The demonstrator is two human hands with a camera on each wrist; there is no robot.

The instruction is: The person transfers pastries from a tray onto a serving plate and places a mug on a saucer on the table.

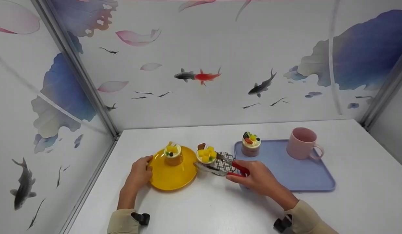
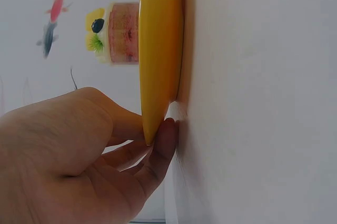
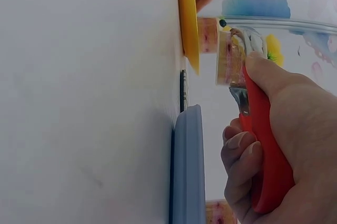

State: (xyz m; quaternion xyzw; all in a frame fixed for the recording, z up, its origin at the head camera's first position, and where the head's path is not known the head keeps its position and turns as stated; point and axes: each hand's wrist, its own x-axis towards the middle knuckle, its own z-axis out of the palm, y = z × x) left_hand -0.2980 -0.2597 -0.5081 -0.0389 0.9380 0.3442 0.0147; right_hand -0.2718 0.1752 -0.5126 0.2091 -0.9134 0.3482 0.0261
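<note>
My left hand [image 1: 138, 175] pinches the left rim of a round yellow plate [image 1: 171, 180], thumb above and fingers beneath in the left wrist view. A small dessert cup [image 1: 173, 158] topped with yellow fruit stands on the plate. My right hand [image 1: 259, 177] grips red-handled metal tongs [image 3: 268, 150]. Between the tongs' tips is a second dessert cup [image 1: 206, 154] with yellow fruit cubes and a brown piece on top. The right wrist view shows this cup [image 3: 227, 58] held above the table, near the plate's right edge.
A round black-and-white checked coaster [image 1: 227, 166] lies between plate and tray. On the blue tray [image 1: 275, 167] stand a third dessert cup [image 1: 251, 148] with mixed fruit and a pink mug [image 1: 301, 144]. Printed wall panels [image 1: 220, 107] border the white table [image 1: 194, 211].
</note>
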